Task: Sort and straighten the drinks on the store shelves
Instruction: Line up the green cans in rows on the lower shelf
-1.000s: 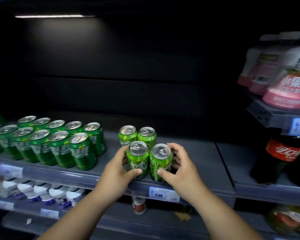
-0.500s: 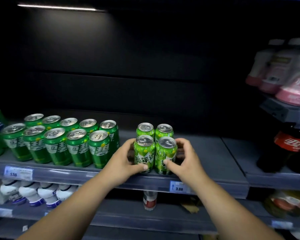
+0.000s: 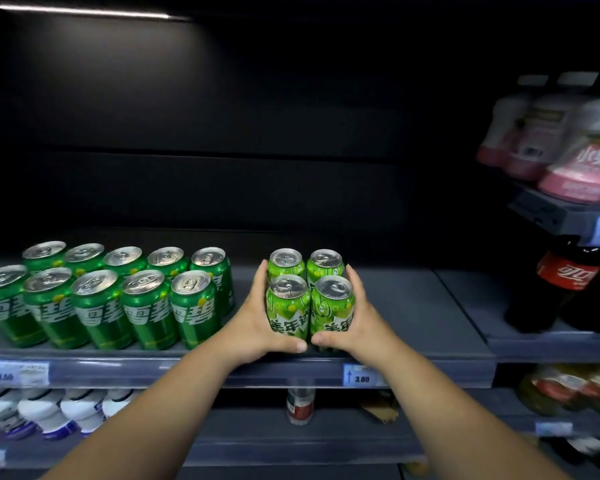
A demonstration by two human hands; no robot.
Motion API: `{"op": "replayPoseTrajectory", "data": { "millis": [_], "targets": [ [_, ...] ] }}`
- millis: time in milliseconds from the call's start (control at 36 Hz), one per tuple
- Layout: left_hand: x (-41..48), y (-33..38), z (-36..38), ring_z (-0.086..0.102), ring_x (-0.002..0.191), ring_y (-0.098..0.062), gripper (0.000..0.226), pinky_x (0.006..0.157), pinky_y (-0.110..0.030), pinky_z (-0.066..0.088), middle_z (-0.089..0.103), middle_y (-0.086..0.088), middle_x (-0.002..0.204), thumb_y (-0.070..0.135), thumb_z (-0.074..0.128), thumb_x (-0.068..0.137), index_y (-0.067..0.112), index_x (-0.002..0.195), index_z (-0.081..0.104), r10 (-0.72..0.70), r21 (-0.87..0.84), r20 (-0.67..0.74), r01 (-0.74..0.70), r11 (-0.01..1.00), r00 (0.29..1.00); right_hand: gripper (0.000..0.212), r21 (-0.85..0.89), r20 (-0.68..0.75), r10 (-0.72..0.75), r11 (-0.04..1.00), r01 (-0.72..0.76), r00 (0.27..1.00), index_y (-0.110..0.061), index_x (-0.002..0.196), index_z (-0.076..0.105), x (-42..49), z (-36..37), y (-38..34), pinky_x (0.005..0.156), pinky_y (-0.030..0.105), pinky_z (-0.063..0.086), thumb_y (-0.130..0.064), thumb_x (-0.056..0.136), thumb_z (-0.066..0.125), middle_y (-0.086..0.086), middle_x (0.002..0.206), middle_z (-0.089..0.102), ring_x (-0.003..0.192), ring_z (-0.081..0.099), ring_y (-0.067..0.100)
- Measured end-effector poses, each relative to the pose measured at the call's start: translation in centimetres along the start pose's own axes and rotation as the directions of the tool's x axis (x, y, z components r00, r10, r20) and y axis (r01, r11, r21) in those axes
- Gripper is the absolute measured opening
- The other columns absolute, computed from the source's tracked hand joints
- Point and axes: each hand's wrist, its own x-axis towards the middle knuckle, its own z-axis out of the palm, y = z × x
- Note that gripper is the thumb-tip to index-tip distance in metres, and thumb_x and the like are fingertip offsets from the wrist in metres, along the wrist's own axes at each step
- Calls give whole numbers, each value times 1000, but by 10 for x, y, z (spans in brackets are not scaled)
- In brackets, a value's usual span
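Several light green apple-soda cans (image 3: 309,299) stand in a tight two-by-two block near the front of the grey shelf (image 3: 413,306). My left hand (image 3: 257,317) presses flat against the block's left side, thumb under the front left can. My right hand (image 3: 357,320) cups the right side, thumb at the base of the front right can. Both hands squeeze the block between them. To the left, several dark green Sprite cans (image 3: 118,292) stand in two rows.
Cola bottles (image 3: 561,289) stand on the shelf section to the right. Pink-and-white bottles (image 3: 568,150) sit on a higher shelf at upper right. White-capped bottles (image 3: 49,414) and a lone small bottle (image 3: 300,407) occupy the shelf below. Price tags (image 3: 361,375) line the shelf edge.
My hands have closed in from loosely around the light green cans to pressing on both sides, pushing the front and back pairs together into one tight block.
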Motion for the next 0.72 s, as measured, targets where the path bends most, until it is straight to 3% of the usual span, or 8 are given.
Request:
{"op": "replayPoseTrajectory", "data": {
  "millis": [56, 111, 278, 389, 472, 722],
  "targets": [
    [1, 0, 0, 48, 124, 13, 151, 92, -6, 43, 39, 26, 142, 12, 97, 56, 41, 153, -15, 15, -22, -7, -15, 1000, 1000, 141, 9, -2, 4, 1000, -4, 1000, -54, 153, 4, 0, 0, -1, 107, 48, 47, -57, 48, 97, -18, 141, 57, 131, 55, 8],
    [2, -1, 1, 50, 121, 16, 148, 88, -6, 44, 41, 28, 138, 7, 96, 57, 40, 153, -12, 29, -32, -28, -30, 999, 999, 139, 4, -15, 3, 1000, -3, 1000, -55, 152, 7, 0, 1, 0, 107, 48, 48, -59, 46, 97, -18, 140, 57, 130, 56, 9],
    [4, -8, 1, 47, 132, 0, 145, 110, -34, 44, 43, 18, 148, 32, 101, 45, 47, 153, 5, 64, 33, -76, -62, 998, 995, 131, -38, -65, -3, 999, 1, 998, -57, 146, 16, -2, 1, 0, 106, 47, 49, -68, 41, 93, -20, 138, 56, 127, 55, 6],
    [4, -8, 2, 47, 133, 0, 140, 110, -37, 44, 42, 19, 147, 35, 101, 44, 48, 150, 12, 90, 54, -107, -85, 995, 990, 130, -63, -78, -13, 998, 8, 997, -54, 147, 17, -3, 1, 0, 106, 46, 48, -69, 41, 92, -20, 139, 55, 128, 54, 5],
    [5, -9, 2, 49, 131, 0, 129, 107, -34, 47, 45, 20, 144, 29, 101, 46, 60, 139, 18, 113, 62, -111, -107, 992, 987, 131, -73, -79, -13, 997, 7, 997, -56, 147, 15, -4, 1, -1, 106, 47, 48, -68, 41, 92, -21, 139, 54, 129, 53, 6],
    [9, -17, 0, 47, 135, -12, 141, 107, -45, 46, 43, 12, 149, 48, 102, 38, 53, 149, 14, 83, 134, -136, -65, 989, 987, 130, -123, -98, -11, 992, -2, 995, -55, 146, 16, -4, 1, -4, 105, 46, 49, -69, 41, 91, -21, 138, 54, 128, 53, 6]
  ]
}}
